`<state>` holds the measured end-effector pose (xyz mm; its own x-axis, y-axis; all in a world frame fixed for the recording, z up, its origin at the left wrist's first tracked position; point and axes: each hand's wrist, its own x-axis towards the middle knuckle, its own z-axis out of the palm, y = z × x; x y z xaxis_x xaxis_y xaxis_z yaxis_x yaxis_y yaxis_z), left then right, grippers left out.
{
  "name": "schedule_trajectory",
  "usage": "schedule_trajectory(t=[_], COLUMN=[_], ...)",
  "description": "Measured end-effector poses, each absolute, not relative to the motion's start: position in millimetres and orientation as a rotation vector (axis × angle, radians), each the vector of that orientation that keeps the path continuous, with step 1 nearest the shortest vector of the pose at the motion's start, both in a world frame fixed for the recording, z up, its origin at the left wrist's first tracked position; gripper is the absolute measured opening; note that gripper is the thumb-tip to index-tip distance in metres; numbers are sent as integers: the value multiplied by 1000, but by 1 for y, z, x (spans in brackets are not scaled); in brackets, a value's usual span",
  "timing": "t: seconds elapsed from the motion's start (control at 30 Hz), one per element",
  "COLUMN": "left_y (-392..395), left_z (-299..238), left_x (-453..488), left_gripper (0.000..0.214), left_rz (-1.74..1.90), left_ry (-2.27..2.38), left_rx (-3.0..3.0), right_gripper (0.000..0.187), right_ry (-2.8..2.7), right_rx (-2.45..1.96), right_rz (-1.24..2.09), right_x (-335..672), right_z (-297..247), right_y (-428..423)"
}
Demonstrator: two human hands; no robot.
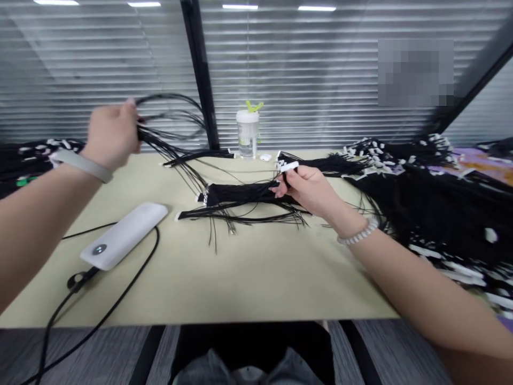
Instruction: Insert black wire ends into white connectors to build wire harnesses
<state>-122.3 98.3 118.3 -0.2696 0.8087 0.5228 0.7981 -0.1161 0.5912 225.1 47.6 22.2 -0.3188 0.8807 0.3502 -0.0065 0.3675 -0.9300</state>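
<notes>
My left hand (114, 131) is raised above the left part of the table, closed around a bundle of thin black wires (172, 149). Some of these wires loop up and others trail down to the right. In front of me, my right hand (306, 187) pinches a white connector (289, 167) with black wire at it. Below that hand lies a black wire bundle (240, 193) with white ends. Nearer to me another thin wire bundle (240, 216) stretches across the table, with loose wire ends beside it.
A large pile of black wires with white connectors (433, 208) covers the right side; another wire pile (34, 155) is at far left. A white power bank (126, 235) with a black cable lies at left. A clear bottle (247, 133) stands at the back, before window blinds.
</notes>
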Motion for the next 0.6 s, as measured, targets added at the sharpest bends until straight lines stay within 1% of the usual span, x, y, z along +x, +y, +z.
schedule_trajectory(t=[0.07,0.13,0.27,0.37,0.5,0.6], left_y=[91,85,73,66,65,70], left_z=[106,96,83,78,81,90], left_x=[-105,-85,-49,-36,-50,-79], left_gripper=[61,59,44,37,37,40], left_rz=[1249,1160,910,753,593,579], left_ry=[1996,1894,1749,1690,1811,1962], left_rx=[1902,1950,2074,2128,2174,2139], right_gripper=[33,31,44,45,43,38], right_ry=[-1652,-1672,-1582,-1487,-1410,-1464], right_rx=[-858,-898,-940,-999,-1031,-1021], right_rz=[1064,1040,1025,1039,1092,1179], right_x=[220,217,217,225,236,241], right_z=[26,30,34,31,25,26], right_y=[41,35,35,45,57,60])
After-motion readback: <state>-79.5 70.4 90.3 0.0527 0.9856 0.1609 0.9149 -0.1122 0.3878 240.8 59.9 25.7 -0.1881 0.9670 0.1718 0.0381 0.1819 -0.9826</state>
